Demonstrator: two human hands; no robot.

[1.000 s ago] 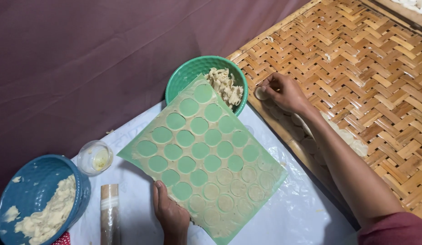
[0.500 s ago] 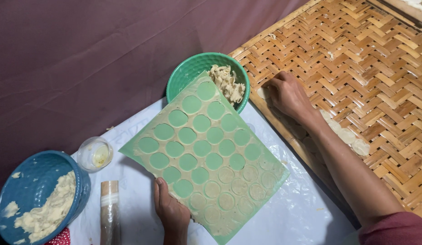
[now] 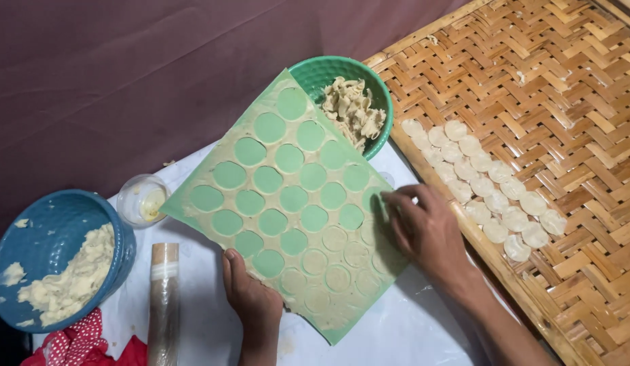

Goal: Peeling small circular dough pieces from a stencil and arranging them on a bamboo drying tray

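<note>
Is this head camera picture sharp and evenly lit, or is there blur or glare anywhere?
Head view: soft, even light, no harsh glare; the green mat and woven tray read sharp; the right hand looks slightly soft at its fingertips; the left hand casts only a faint shadow; the purple backdrop looks dimmer.

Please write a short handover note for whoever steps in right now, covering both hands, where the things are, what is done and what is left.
Left hand: holds the near edge of the green mat, thumb on top.
Right hand: fingertips on the mat's right edge, at a dough round.
Things: the mat carries a rolled dough sheet cut into circles. Green basket behind it holds dough scraps. Blue bowl with dough at left, rolling pin beside it.
Done: most holes in the sheet are empty; two rows of dough discs lie on the woven bamboo tray.
Left: the rounds remaining in the mat's near right part.
</note>
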